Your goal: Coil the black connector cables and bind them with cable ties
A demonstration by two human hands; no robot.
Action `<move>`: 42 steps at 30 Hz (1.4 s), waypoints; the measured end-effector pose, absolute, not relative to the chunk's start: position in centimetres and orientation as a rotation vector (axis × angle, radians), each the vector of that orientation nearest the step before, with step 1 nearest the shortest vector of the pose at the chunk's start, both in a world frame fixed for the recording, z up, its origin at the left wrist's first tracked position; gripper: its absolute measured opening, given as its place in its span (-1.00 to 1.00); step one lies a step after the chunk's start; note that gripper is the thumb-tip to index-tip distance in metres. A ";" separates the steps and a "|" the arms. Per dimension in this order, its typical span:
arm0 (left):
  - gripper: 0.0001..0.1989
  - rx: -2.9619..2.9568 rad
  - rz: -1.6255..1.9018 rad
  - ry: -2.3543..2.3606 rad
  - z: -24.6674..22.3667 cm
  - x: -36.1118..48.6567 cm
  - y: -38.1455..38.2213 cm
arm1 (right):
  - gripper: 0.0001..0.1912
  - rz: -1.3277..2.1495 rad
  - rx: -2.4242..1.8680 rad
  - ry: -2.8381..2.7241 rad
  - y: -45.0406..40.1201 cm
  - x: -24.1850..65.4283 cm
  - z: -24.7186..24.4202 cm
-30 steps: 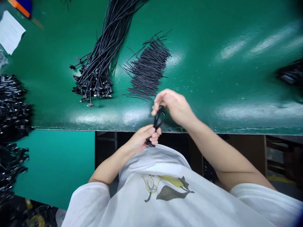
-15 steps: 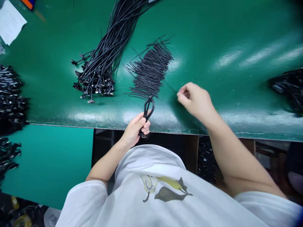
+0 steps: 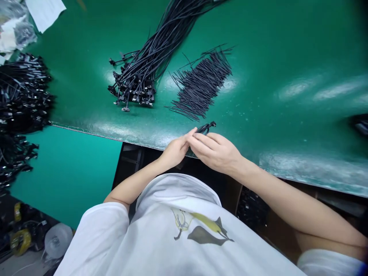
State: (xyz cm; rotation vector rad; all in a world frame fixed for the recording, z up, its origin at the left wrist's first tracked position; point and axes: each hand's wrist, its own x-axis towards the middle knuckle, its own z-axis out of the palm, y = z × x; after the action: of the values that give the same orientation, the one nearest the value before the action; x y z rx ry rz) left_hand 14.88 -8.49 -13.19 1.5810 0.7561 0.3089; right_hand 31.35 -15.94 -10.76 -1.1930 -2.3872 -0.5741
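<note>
black cable (image 3: 205, 128) juts above right hand (image 3: 215, 152) — left hand (image 3: 175, 152) touching

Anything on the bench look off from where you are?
Only this: a few thin black strands stick out crosswise from the top of the short-strand pile, askew against the rest. The connector-ended cable bundle looks orderly.

A black cable (image 3: 204, 129) is largely hidden by the left hand (image 3: 175, 152) and right hand (image 3: 214, 152), only its connector end being seen. A cable bundle (image 3: 184, 23) is cut off by the far edge, while a dark object (image 3: 361, 124) at right is cut off and too blurred to identify.
</note>
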 end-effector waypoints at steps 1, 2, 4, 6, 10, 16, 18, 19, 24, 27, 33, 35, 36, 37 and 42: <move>-0.48 1.569 0.268 0.747 -13.0 14.7 -8.4 | -0.74 -0.591 -1.111 -2.428 -15.7 31.5 -10.5; -0.48 1.536 0.215 0.745 -12.9 14.6 -8.3 | -0.74 -0.600 -1.059 -2.466 -15.5 31.7 -10.3; -0.47 1.428 0.132 0.753 -12.7 14.4 -8.2 | -0.73 -0.587 -1.015 -2.545 -15.4 32.0 -10.1; -0.45 1.314 0.110 0.749 -12.7 14.3 -8.2 | -0.68 -0.504 -1.027 -2.618 -15.5 32.0 -9.9; -0.28 1.147 0.153 0.742 -13.1 14.5 -8.1 | -0.60 -0.122 -1.276 -2.631 -16.0 31.3 -9.3; -0.29 1.108 0.127 0.833 -13.2 15.2 -8.7 | -0.61 -0.158 -1.393 -2.691 -16.0 30.0 -8.9; -0.37 1.119 0.127 0.867 -13.1 15.2 -8.7 | -0.62 -0.237 -1.375 -2.710 -15.6 30.3 -9.2; -0.41 1.116 0.139 0.857 -13.0 15.2 -8.6 | -0.64 -0.271 -1.356 -2.700 -15.2 30.6 -9.5; -0.71 0.949 0.416 0.736 -13.0 15.0 -8.3 | -0.67 -0.122 -1.469 -2.351 -14.3 31.1 -10.5; -0.74 0.851 0.607 0.708 -12.9 15.0 -8.2 | -0.66 0.255 -1.654 -1.940 -14.8 30.0 -11.1; -0.78 1.324 0.601 0.632 -11.7 13.7 -7.8 | -0.60 0.935 -1.635 -1.272 -15.0 30.2 -12.0; -0.69 1.646 0.470 0.585 -11.7 13.6 -7.7 | -0.58 0.975 -1.622 -1.181 -15.1 30.8 -11.4; -0.69 1.742 0.414 0.579 -11.8 13.6 -7.7 | -0.57 0.956 -1.610 -1.187 -15.3 30.9 -11.0; -0.70 1.772 0.373 0.582 -11.8 13.7 -7.6 | -0.57 0.933 -1.584 -1.237 -15.7 30.8 -10.4; -0.72 1.479 0.454 0.575 -10.1 13.6 -7.0 | -0.56 1.021 -1.473 -1.592 -16.6 29.3 -9.5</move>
State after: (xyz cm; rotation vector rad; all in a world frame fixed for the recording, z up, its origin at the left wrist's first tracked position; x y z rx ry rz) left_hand 13.62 -7.02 -10.14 1.4792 0.5749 0.4541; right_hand 29.32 -16.64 -9.52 -1.4732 -1.5925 1.0206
